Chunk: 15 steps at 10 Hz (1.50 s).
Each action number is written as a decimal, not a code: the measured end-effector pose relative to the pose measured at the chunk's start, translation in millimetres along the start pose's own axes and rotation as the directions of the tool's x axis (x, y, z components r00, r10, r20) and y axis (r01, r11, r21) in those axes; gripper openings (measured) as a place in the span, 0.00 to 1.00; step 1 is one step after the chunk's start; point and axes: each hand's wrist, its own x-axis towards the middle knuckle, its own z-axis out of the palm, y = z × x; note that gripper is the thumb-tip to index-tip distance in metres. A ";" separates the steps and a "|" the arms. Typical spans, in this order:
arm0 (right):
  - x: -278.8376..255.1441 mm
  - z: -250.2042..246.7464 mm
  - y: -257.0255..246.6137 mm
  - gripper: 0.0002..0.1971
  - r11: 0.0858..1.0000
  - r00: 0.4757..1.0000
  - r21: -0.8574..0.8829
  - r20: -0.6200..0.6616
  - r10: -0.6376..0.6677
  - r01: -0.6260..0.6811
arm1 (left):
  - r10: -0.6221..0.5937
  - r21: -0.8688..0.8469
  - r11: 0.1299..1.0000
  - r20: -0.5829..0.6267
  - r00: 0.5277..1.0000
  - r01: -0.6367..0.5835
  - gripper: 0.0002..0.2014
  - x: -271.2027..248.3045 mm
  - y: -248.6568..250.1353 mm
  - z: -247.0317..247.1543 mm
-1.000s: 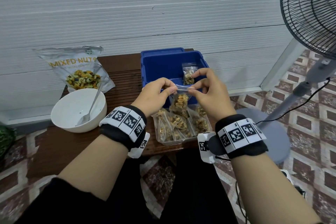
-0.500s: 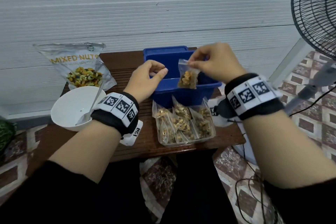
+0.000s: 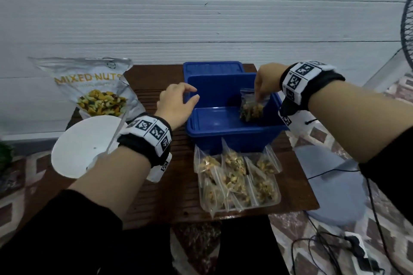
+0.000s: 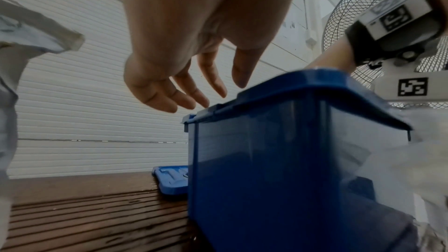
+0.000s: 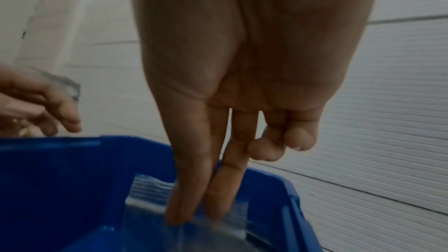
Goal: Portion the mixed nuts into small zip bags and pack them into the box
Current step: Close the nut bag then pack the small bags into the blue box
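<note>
Nearest the person, at the front edge of the brown wooden desk [image 3: 169,198], lies a clear shallow tray [image 3: 238,182] crowded with filled zip bags [image 3: 232,176] of nuts, some leaning on one another. The tray's far edge sits right against the front wall of the blue box [image 3: 232,134], so that wall stands between the waiting bags and the box's floor.

To the left of the tray, a white bowl [image 3: 82,147] rests near the desk's left edge with a spoon [image 3: 115,138] leaning in it; the left forearm with its marker-covered wristband crosses over the bowl's right side and hides part of it. The left hand [image 3: 176,105] hovers over the box's left rim, holding nothing, its fingers loosely curved and spread; the left wrist view shows the fingertips [image 4: 215,87] just above the rim, not touching it.

Inside the box, toward its right wall, one small zip bag [image 3: 251,107] of nuts stands nearly upright. The right hand [image 3: 267,81] reaches down from above and pinches the bag's top strip between thumb and fingers, the last two fingers tucked back. The rest of the box floor is bare blue plastic.

Behind the box the blue lid [image 3: 213,68] lies flat on the desk. Far left, the silver mixed nuts pouch [image 3: 96,87] stands behind the bowl, near the white ribbed wall [image 3: 201,18]. A standing fan [image 3: 407,29] shows at the right edge
</note>
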 end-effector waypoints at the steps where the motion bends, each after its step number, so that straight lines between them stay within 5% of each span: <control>1: 21.0 2.6 2.6 0.06 0.998 0.996 -0.063 0.087 0.009 -0.003 | 0.006 -0.028 1.000 0.016 1.000 -0.005 0.05 6.2 -6.8 4.5; 2: 38.5 3.7 0.7 0.08 0.990 0.985 -0.144 0.172 0.025 0.000 | 0.007 -0.068 0.998 0.018 1.000 -0.006 0.04 10.8 -11.3 7.8; 5: 85.6 25.5 7.1 0.13 0.938 0.981 -0.342 0.150 0.121 -0.064 | -0.018 -0.103 0.995 -0.014 1.000 0.017 0.03 20.8 -12.3 11.0; 8: 57.6 11.9 -12.9 0.15 0.938 0.996 -0.346 0.058 0.063 -0.040 | -0.040 -0.141 0.989 -0.015 0.999 0.038 0.07 19.4 -10.7 11.4; 10: 67.2 8.9 -21.5 0.17 0.869 0.979 -0.495 0.161 0.128 -0.032 | -0.052 -0.133 0.990 -0.001 0.999 0.051 0.05 15.7 -9.1 10.0; 12: 60.6 7.7 -20.8 0.20 0.902 0.988 -0.426 0.101 0.121 -0.067 | -0.055 -0.059 0.997 0.006 0.998 0.056 0.05 7.5 0.5 7.0; 14: 24.3 6.8 -15.3 0.13 0.953 0.998 -0.304 0.057 0.012 0.006 | -0.096 0.065 0.993 0.032 0.995 0.094 0.11 -10.0 19.2 5.5; 15: 7.4 7.3 -15.0 0.20 0.963 0.999 -0.266 0.025 -0.042 0.047 | -0.092 0.105 0.991 0.054 0.994 0.086 0.12 -19.9 28.7 5.6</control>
